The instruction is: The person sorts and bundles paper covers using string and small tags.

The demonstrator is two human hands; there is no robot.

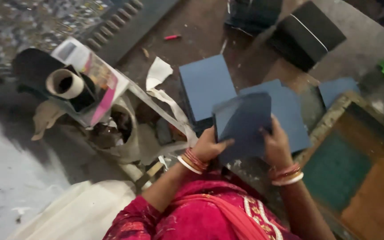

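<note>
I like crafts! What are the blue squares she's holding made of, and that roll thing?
The blue sheets in both hands look like matte card or stiff paper: flat, thin-edged, no shine. The roll has what seems a pale cardboard tube core, wrapped in dark sheet.

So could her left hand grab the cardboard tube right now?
Probably not. The left hand is busy holding the dark blue sheet, and the cardboard tube lies well off to the side, beyond a cluttered sack.

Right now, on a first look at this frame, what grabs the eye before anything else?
The two hands, left hand and right hand, grip a dark blue rectangular card sheet at the centre, one on each side edge. Just beyond it sits a neat stack of matching blue card sheets. At far left, a pale cardboard tube wrapped in black material lies on a cluttered pile.
</note>
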